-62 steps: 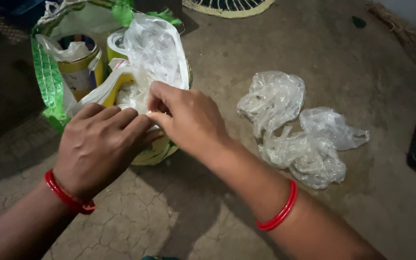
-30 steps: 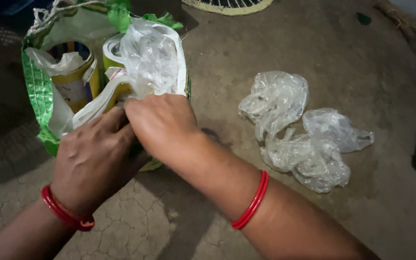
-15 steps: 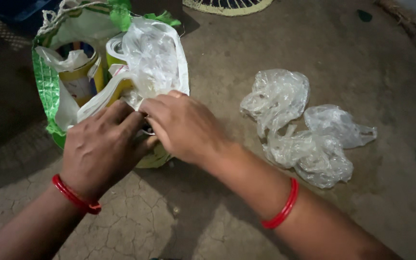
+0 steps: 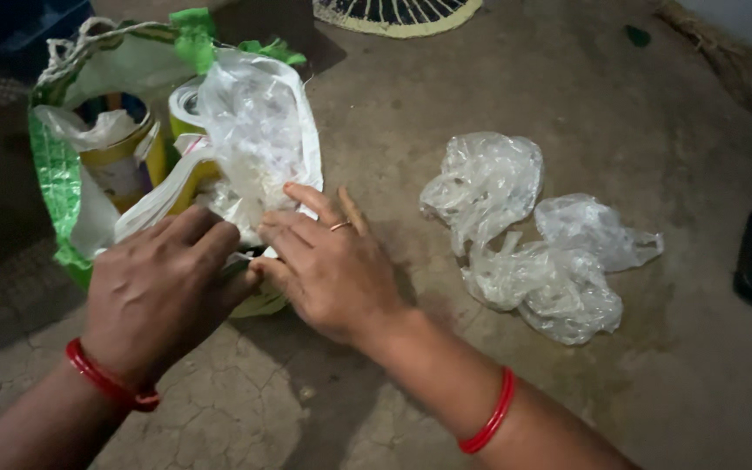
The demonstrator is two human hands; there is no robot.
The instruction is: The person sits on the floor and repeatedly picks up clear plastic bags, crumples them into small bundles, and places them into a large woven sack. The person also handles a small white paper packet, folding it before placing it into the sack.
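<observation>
Pressing clear plastic bag (image 4: 258,144) into green sack (image 4: 54,174): left hand (image 4: 163,292), right hand (image 4: 332,265) flat, fingers apart, gripping nothing; next likely calls for firmer tuck.

The clear plastic bag (image 4: 258,144) under the fingers (image 4: 306,226) is thin, crinkled film with a soft gloss. It sits in a green woven plastic sack (image 4: 54,174), coarse in weave and slightly shiny, beside tins (image 4: 124,161) whose printed yellow walls look smooth and glossy. The crumpled clear bags (image 4: 533,244) lying apart are the same wrinkled, shiny film. The floor (image 4: 654,383) is rough, matt, cracked cement. Each wrist bears a smooth, glossy red bangle (image 4: 489,418); a thin metal ring (image 4: 341,226) gleams on one finger
</observation>
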